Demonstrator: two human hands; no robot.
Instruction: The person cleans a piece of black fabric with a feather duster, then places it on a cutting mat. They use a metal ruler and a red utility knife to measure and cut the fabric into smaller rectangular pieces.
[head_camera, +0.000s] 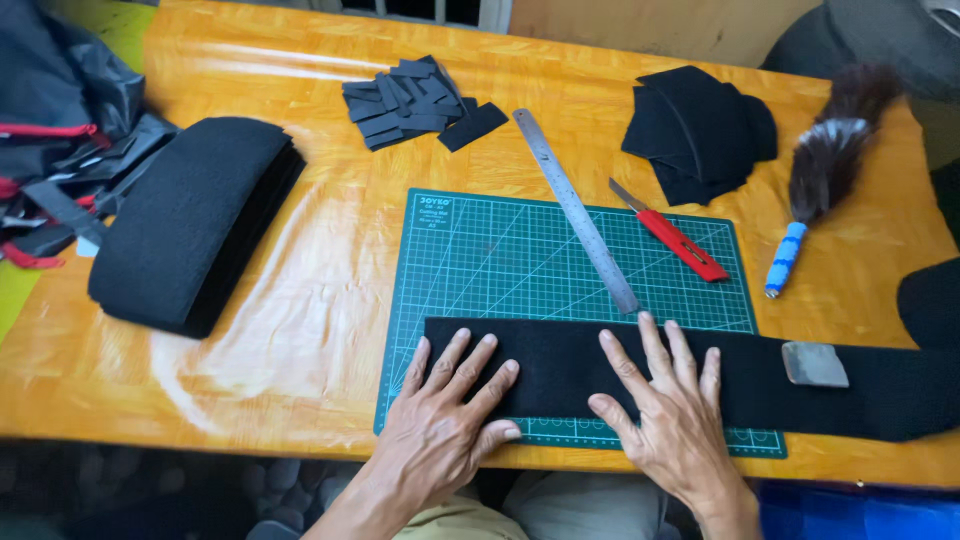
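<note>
Near edge of the bench: your left hand (447, 415) and your right hand (668, 408) both lie flat, fingers spread, on the black fabric strip (640, 375).
Strip position: it lies across the near part of the green cutting mat (500, 255) and runs on past the mat's right side toward the right edge of the bench (280, 330).
Long axis: left to right, parallel to the near edge — your hands sit side by side along it.
Grip, left: released, palm down, pressing the strip's left end; nothing grasped.
Grip, right: released too, palm down near the strip's middle; nothing grasped.
Nearer hand: the left covers the cut end; the right is the closer one to the steel ruler (575, 208) and the red utility knife (670, 232), both lying slantwise on the mat just beyond its fingertips.
On the strip: a small grey metal piece (815, 363) rests to the right of your right hand.
Open room: the mat beyond the strip is bare on its left half — a folded stack of black fabric (190, 220) lies toward the left edge, cut black pieces (410, 100) and a pile of black shapes (700, 130) along the far edge, a feather duster (825, 170) near the far right corner.
</note>
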